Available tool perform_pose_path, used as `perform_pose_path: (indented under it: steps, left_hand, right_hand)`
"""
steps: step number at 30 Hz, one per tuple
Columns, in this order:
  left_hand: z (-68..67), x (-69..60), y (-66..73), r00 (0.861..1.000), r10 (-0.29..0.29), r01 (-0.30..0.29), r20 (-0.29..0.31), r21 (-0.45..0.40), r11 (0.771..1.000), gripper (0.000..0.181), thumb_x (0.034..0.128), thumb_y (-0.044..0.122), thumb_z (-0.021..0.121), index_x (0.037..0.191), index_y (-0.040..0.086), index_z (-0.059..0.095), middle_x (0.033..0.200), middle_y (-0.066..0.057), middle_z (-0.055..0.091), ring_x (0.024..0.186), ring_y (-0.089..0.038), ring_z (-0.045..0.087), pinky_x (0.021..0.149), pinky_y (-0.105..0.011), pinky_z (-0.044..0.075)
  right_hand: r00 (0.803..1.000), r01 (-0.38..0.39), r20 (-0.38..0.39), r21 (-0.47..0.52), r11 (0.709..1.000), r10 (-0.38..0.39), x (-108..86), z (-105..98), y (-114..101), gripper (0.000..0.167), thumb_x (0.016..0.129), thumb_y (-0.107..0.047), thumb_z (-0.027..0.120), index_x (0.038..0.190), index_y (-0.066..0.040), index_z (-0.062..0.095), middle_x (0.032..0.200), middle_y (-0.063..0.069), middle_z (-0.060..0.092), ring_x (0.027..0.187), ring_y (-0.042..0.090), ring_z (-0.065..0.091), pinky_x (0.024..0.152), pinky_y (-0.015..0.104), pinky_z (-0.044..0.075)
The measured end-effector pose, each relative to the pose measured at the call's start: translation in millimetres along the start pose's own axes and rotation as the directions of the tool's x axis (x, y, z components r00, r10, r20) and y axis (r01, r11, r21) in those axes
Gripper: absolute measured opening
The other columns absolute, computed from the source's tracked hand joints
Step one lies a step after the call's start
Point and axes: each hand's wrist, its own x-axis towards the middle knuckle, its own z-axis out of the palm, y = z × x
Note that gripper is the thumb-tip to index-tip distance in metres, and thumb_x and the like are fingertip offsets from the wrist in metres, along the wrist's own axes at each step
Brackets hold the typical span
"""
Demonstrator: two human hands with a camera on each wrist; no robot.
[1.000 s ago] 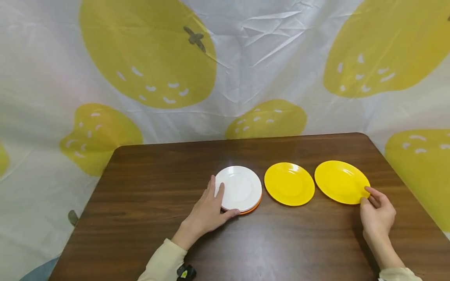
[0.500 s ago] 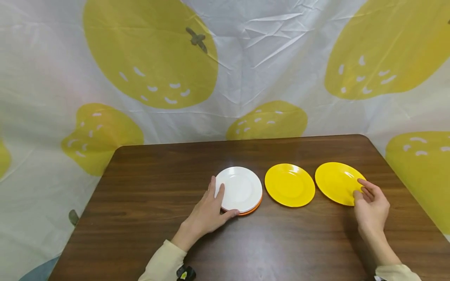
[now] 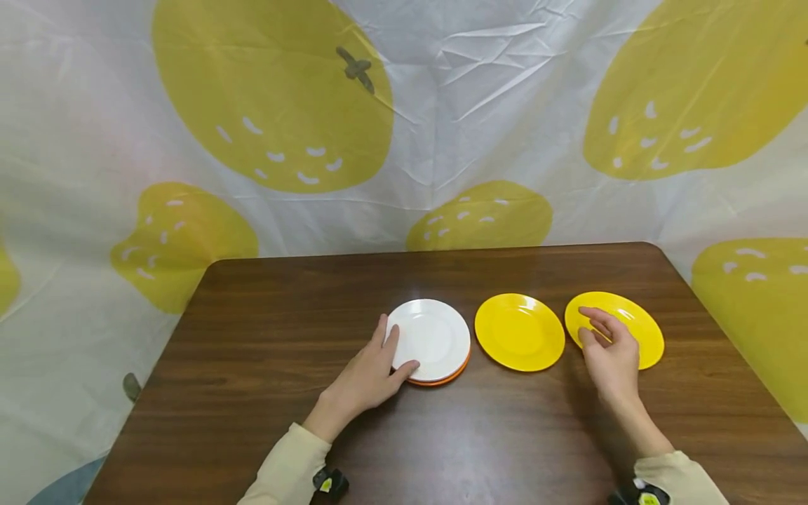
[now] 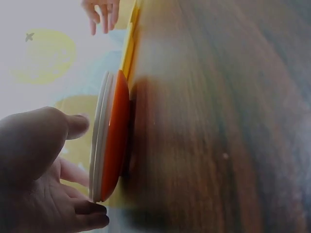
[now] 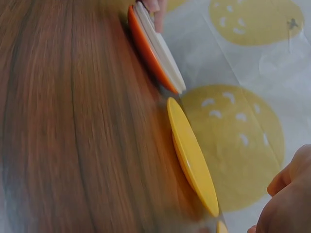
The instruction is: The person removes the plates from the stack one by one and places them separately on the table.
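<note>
A stack of white plates [image 3: 432,337] over orange stands left of two yellow plates. My left hand [image 3: 362,375] lies at the stack's left side, fingers spread along its rim. In the left wrist view, the thumb of my left hand [image 4: 43,170] stands apart from the white rims above the orange plate [image 4: 116,131]. My right hand [image 3: 612,358] hovers over the left part of the far-right yellow plate [image 3: 647,337], fingers loosely bent and holding nothing. Between that plate and the stack lies the middle yellow plate [image 3: 520,332], which also shows in the right wrist view.
The plates rest on a dark brown wooden table [image 3: 284,315] with rounded back corners. Behind it hangs a white cloth [image 3: 429,140] printed with large yellow fruit.
My right hand has let go of the far-right yellow plate's right edge and moved left above it. The thumb of my left hand has shifted slightly up and left at the stack.
</note>
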Motion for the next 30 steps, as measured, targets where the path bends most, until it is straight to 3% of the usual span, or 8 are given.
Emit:
perform_pose_path:
  steps: [4, 7, 10, 13, 16, 24, 30]
  left_hand:
    - [0.3, 0.3, -2.1, 1.000, -0.012, 0.012, 0.011, -0.003, 1.000, 0.078, 0.1023, 0.044, 0.056, 0.156, -0.006, 0.030, 0.168, -0.026, 0.009, 0.148, -0.040, 0.036, 0.118, -0.049, 0.037]
    - [1.5, 0.1, -3.4, 1.000, -0.012, 0.012, 0.009, -0.009, 1.000, 0.077, 0.1024, 0.044, 0.056, 0.156, -0.005, 0.029, 0.169, -0.024, 0.007, 0.148, -0.039, 0.036, 0.118, -0.049, 0.037]
    - [2.5, 0.5, -4.5, 1.000, -0.001, 0.001, 0.000, -0.015, 1.000, 0.077, 0.1023, 0.043, 0.056, 0.156, -0.005, 0.030, 0.169, -0.024, 0.008, 0.149, -0.039, 0.035, 0.118, -0.049, 0.037]
    - [3.4, 1.3, -5.8, 1.000, 0.010, -0.011, -0.009, -0.019, 1.000, 0.076, 0.1023, 0.042, 0.057, 0.156, -0.005, 0.030, 0.168, -0.025, 0.008, 0.149, -0.039, 0.035, 0.118, -0.049, 0.037]
    - [4.1, 1.6, -7.2, 1.000, 0.016, -0.016, -0.016, -0.028, 0.999, 0.075, 0.1024, 0.041, 0.056, 0.156, -0.005, 0.030, 0.168, -0.025, 0.008, 0.149, -0.039, 0.034, 0.118, -0.049, 0.037]
    - [5.0, 3.8, -13.1, 0.997, 0.051, -0.056, -0.055, -0.093, 0.994, 0.072, 0.1018, 0.035, 0.058, 0.155, -0.006, 0.032, 0.167, -0.028, 0.012, 0.150, -0.040, 0.031, 0.120, -0.049, 0.034]
    - [5.1, 6.8, -19.3, 0.988, 0.081, -0.101, -0.132, -0.146, 0.984, 0.064, 0.1000, 0.025, 0.061, 0.151, -0.007, 0.039, 0.162, -0.028, 0.028, 0.150, -0.041, 0.033, 0.120, -0.053, 0.034]
  right_hand:
    - [0.998, 0.035, 0.055, 0.026, 0.999, -0.036, -4.6, 11, -5, 0.035, 0.098, -0.004, 0.053, 0.130, 0.001, 0.064, 0.137, 0.018, 0.060, 0.130, 0.031, 0.054, 0.113, 0.049, 0.043]
    - [0.995, 0.054, 0.087, 0.049, 0.997, -0.058, -8.3, 19, -9, 0.034, 0.097, -0.001, 0.054, 0.129, 0.002, 0.065, 0.136, 0.016, 0.061, 0.129, 0.030, 0.055, 0.113, 0.044, 0.044]
    - [0.990, 0.066, 0.121, 0.069, 0.995, -0.074, -11.7, 28, -12, 0.034, 0.097, 0.001, 0.054, 0.129, 0.002, 0.065, 0.138, 0.015, 0.059, 0.129, 0.030, 0.055, 0.110, 0.028, 0.047]
    - [0.983, 0.079, 0.157, 0.097, 0.992, -0.094, -14.9, 36, -14, 0.033, 0.097, 0.001, 0.055, 0.129, 0.003, 0.065, 0.140, 0.017, 0.059, 0.128, 0.032, 0.056, 0.099, 0.010, 0.046]
    - [0.975, 0.087, 0.194, 0.127, 0.988, -0.111, -18.9, 46, -17, 0.033, 0.096, 0.002, 0.056, 0.128, 0.003, 0.065, 0.138, 0.020, 0.060, 0.127, 0.034, 0.057, 0.088, 0.001, 0.043]
    - [0.955, 0.096, 0.263, 0.156, 0.983, -0.135, -31.3, 74, -23, 0.033, 0.094, 0.004, 0.058, 0.127, 0.003, 0.066, 0.134, 0.020, 0.062, 0.124, 0.035, 0.059, 0.087, 0.003, 0.044]
    - [0.937, 0.139, 0.298, 0.159, 0.977, -0.182, -40.2, 90, -25, 0.034, 0.092, 0.007, 0.059, 0.125, 0.003, 0.067, 0.128, 0.022, 0.067, 0.116, 0.037, 0.064, 0.089, 0.009, 0.047]
